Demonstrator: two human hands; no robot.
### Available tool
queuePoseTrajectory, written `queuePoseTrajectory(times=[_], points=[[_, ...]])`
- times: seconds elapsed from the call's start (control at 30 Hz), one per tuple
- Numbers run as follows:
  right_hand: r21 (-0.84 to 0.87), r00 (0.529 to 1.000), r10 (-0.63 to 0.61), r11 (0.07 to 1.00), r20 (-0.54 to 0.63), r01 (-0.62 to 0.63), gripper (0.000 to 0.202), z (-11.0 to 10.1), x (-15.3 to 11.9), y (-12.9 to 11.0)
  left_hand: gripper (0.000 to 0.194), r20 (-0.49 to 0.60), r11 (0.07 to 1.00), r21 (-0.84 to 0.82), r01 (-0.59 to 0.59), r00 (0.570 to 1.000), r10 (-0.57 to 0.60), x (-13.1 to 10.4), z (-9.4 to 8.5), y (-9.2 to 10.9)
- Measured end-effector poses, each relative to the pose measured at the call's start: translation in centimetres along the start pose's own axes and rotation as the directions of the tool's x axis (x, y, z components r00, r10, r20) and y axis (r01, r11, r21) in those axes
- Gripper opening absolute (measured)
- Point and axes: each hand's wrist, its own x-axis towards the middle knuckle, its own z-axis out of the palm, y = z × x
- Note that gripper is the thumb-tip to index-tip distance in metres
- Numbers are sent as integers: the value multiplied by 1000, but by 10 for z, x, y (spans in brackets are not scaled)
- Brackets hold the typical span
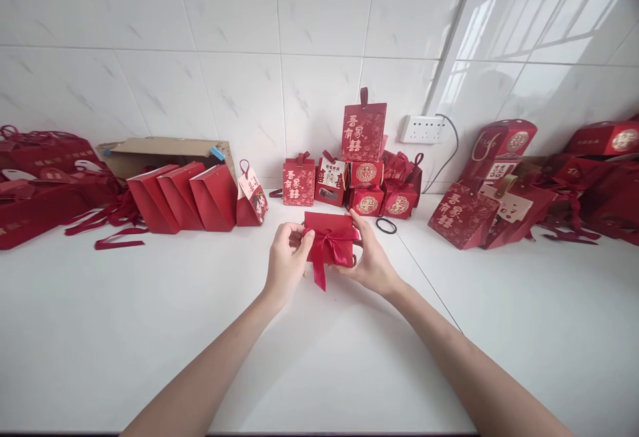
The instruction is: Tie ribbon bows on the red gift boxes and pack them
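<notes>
A small red box with a shiny red ribbon tied in a bow across its front is held just above the white table. My left hand pinches its left side, thumb near the bow. Around the right side curls my right hand, with fingers at the top corner and beneath. One ribbon tail hangs down below the box. The undersides of both palms and the back of the box are hidden.
Stacked red gift boxes stand against the tiled wall. Slanted red boxes and a cardboard box are at left. More red boxes are at right. A black ring lies on the white table; a power strip is behind.
</notes>
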Motion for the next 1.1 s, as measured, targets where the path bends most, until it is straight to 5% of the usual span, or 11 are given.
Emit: queuePoseTrajectory(times=[0.07, 0.13, 0.27, 0.37, 0.6, 0.7, 0.8, 0.87, 0.93, 1.0, 1.1], points=[[-2, 1000, -4, 1000, -11, 4, 97, 1, 0, -3, 12, -61, 987, 47, -152, 986, 155, -1, -1, 0], [-14, 999, -18, 1000, -34, 17, 96, 2, -1, -6, 9, -94, 926, 115, -361, 924, 371, -3, -2, 1], [-34, 991, -76, 997, -107, 73, 96, 4, -2, -11, 8, -15, 672, 233, -703, 689, 725, -8, -4, 0], [-55, 981, -120, 992, -152, 112, 96, 5, -3, -16, 7, 43, 570, 276, -774, 602, 797, -10, -5, -1], [-157, 966, -177, 976, -187, 148, 96, 5, -4, -21, 8, 49, 515, 269, -814, 545, 837, -12, -9, 0], [-211, 953, -240, 957, -187, 199, 93, 4, -5, -19, 7, -32, 606, 180, -775, 611, 791, -12, -8, 4], [-193, 949, -260, 955, -175, 226, 92, 2, -3, -19, 8, -229, 874, 28, -485, 848, 478, -4, -8, 2], [-56, 970, -112, 993, -218, 102, 88, 1, 2, -23, 13, -312, 978, -89, -191, 938, 154, 7, -11, -6], [234, 965, 182, 963, -189, -135, 74, -1, 10, -32, 17, -327, 985, -172, 24, 942, -80, 18, -14, -18], [522, 889, 455, 745, 58, -415, 56, -6, 18, -43, 19, -315, 974, -200, 110, 934, -170, 28, -17, -32], [628, 698, 546, 354, 462, -693, 56, -20, 25, -61, 19, -262, 966, -204, 157, 942, -208, 32, -16, -46]])
